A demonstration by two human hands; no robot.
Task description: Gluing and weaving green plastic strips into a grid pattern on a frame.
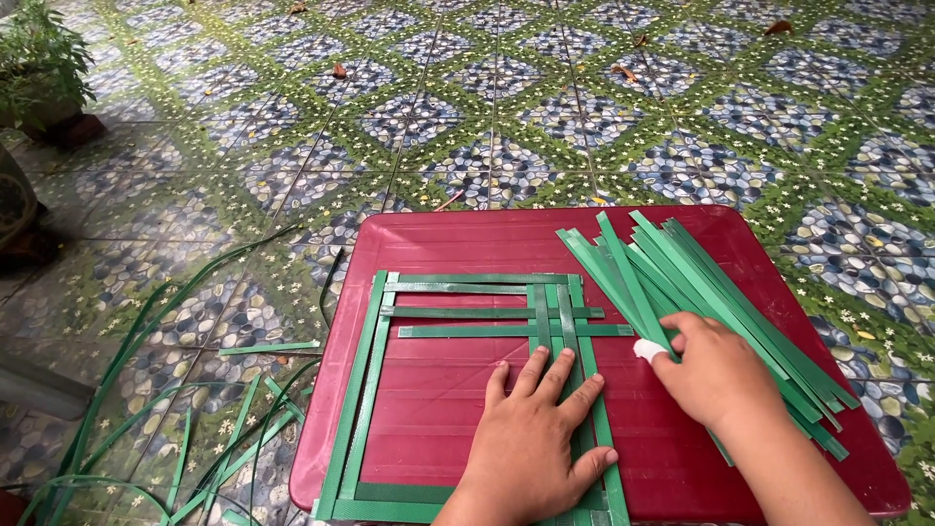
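Observation:
A partly woven mat of green plastic strips (467,312) lies on a dark red table (467,239). My left hand (536,438) lies flat, fingers spread, pressing on the upright strips at the weave's right side. My right hand (716,375), with a white wrap on one fingertip, rests on a loose pile of green strips (682,278) at the right of the table, fingers curled on one strip there.
Loose green strips (195,429) lie on the patterned tile floor left of the table. A potted plant (44,73) stands at the far left. Dry leaves dot the tiles beyond the table.

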